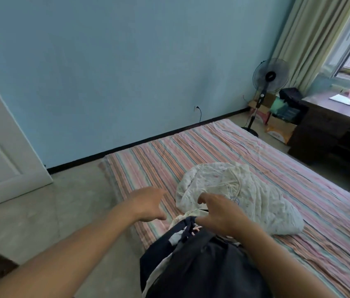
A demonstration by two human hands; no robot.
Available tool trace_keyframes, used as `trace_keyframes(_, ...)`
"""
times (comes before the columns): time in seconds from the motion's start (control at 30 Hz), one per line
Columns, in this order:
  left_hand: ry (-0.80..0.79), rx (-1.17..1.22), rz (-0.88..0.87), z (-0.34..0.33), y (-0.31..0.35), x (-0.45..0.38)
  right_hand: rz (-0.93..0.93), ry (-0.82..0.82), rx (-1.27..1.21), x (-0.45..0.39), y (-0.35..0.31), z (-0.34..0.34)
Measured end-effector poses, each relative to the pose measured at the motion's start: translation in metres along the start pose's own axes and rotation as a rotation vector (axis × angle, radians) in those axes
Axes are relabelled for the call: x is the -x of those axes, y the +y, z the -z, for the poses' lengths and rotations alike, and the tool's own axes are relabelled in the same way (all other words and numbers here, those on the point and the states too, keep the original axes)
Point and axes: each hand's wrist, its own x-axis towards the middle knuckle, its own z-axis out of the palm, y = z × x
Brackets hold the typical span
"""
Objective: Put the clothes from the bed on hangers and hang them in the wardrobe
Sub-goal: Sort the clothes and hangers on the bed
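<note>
A crumpled cream garment [245, 196] with a small print lies on the bed [212, 147], which has a pink striped sheet. A dark navy garment [204, 263] is bunched at the bed's near edge below my hands. My right hand [219, 214] hovers over the spot where the two garments meet, fingers curled downward; whether it grips any cloth is unclear. My left hand [148, 203] reaches out over the bed's left edge, fingers relaxed and holding nothing. No hanger or wardrobe is in view.
A white door [2, 151] stands at the left. A standing fan [266, 82] and cardboard boxes [281, 127] fill the far corner. A dark wooden desk [330, 125] sits under the window at the right. Bare concrete floor [62, 211] lies left of the bed.
</note>
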Motion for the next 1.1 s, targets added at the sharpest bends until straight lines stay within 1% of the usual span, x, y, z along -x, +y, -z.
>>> trace_keyframes(0.17,0.054,-0.008,0.057,0.049,-0.035,0.099,0.102,-0.004,0.047,0.042,-0.085,0.042)
trace_keyframes(0.27,0.034,-0.008,0.057,0.069,-0.049,0.159,0.175,-0.018,0.083,0.065,-0.128,0.063)
trace_keyframes(0.4,0.015,0.049,0.067,0.098,-0.062,0.239,0.325,-0.044,0.148,0.087,-0.184,0.087)
trace_keyframes(0.5,0.091,0.121,0.105,0.122,-0.072,0.293,0.465,-0.033,0.187,0.097,-0.223,0.104)
trace_keyframes(0.6,0.177,0.173,0.214,0.138,-0.081,0.335,0.607,-0.025,0.191,0.101,-0.259,0.120)
trace_keyframes(0.73,0.223,0.279,0.361,0.146,-0.095,0.375,0.781,-0.062,0.201,0.099,-0.305,0.136)
trace_keyframes(0.97,0.350,0.367,0.688,0.132,-0.108,0.437,1.052,-0.141,0.250,0.097,-0.378,0.136)
trace_keyframes(1.1,0.368,0.390,0.890,0.116,-0.098,0.474,1.192,-0.157,0.293,0.103,-0.416,0.126)
